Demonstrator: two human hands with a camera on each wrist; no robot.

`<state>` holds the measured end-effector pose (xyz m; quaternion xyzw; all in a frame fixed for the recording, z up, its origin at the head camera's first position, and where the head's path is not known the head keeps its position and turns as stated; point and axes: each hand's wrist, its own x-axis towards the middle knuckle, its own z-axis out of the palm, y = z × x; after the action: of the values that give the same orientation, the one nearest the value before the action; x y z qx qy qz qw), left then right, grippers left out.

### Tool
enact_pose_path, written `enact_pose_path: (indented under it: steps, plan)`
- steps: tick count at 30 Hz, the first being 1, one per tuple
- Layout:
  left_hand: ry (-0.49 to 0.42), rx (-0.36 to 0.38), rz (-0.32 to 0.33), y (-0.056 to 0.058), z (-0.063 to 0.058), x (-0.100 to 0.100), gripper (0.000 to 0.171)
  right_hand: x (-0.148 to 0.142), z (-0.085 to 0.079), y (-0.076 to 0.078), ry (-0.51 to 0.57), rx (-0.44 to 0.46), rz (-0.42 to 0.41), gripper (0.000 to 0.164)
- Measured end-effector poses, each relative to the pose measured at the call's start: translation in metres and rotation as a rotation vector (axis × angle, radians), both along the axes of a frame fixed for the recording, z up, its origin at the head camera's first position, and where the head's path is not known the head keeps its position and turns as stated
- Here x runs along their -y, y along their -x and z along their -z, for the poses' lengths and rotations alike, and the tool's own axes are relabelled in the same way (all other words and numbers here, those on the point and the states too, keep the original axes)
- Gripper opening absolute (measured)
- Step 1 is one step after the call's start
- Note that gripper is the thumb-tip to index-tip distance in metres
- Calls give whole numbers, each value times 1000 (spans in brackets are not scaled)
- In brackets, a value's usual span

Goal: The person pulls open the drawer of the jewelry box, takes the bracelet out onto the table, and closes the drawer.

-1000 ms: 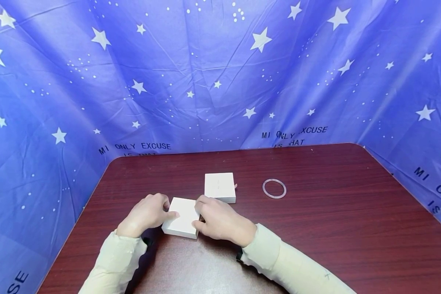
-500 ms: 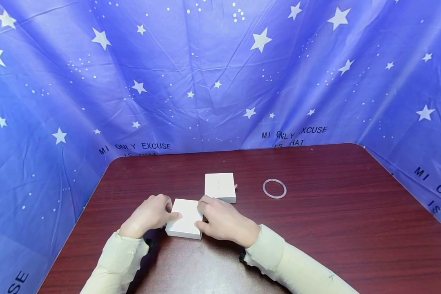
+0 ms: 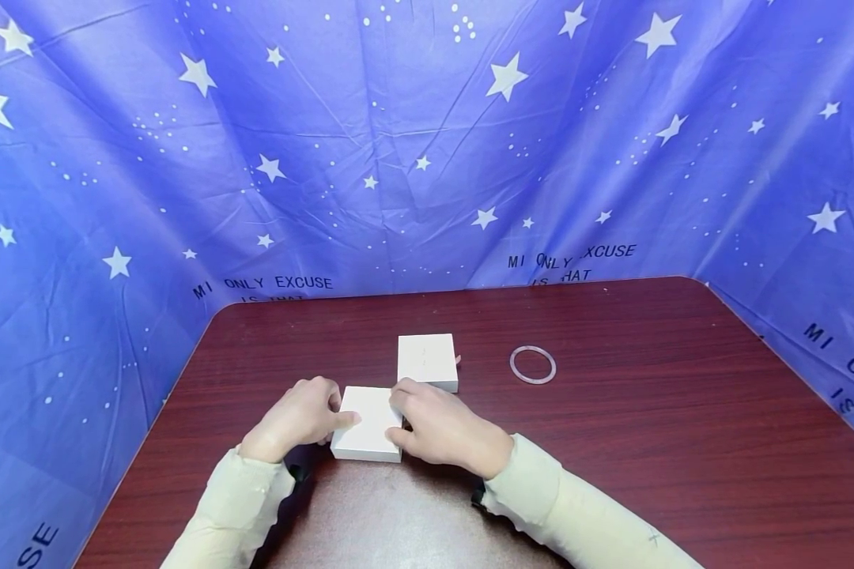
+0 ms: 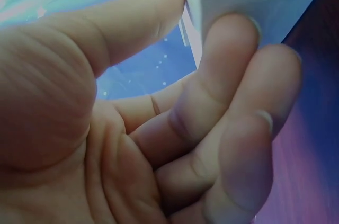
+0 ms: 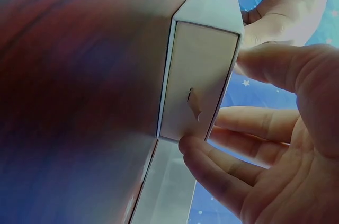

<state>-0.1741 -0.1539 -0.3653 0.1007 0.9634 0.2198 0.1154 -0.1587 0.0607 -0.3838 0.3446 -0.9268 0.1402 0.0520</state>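
Note:
A white drawer-style box [image 3: 368,435] sits on the table between both hands. My left hand [image 3: 295,419] grips its left side, the thumb on the top face and the fingertips against the side wall in the left wrist view. At the right end, my right hand [image 3: 444,423] holds the box, thumb on the near top edge and index finger bent at the far corner. The right wrist view shows the beige drawer front [image 5: 201,62] flush in the sleeve, with a short ribbon tab [image 5: 195,105] sticking out.
A second white box [image 3: 427,359] stands just behind, a pink tab at its right side. Farther right lies a pale bangle [image 3: 534,382]. The dark red wooden table [image 3: 648,411] is enclosed by a blue star-patterned cloth [image 3: 427,118].
Both hands have shifted slightly to the right with the white box, which now stands squarer to the table's front. The second box and the bangle have stayed in place.

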Motion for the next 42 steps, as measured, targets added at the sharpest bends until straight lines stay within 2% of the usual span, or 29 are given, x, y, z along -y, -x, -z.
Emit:
enact_pose_path:
  steps: [8, 22, 34, 42]
  plan:
    - [1, -4, 3, -2, 1, -4, 33, -4, 1, 0, 3, -1, -2, 20]
    - [-59, 7, 7, -4, 1, -10, 30, -11, 1, -2, 3, -27, 8, 24]
    - [-92, 5, 8, -4, 5, -14, 30, -16, 1, -5, 6, -22, 14, 34]
    - [-105, -7, 1, -6, 6, -17, 30, -20, 0, -6, 14, -9, 17, 34]
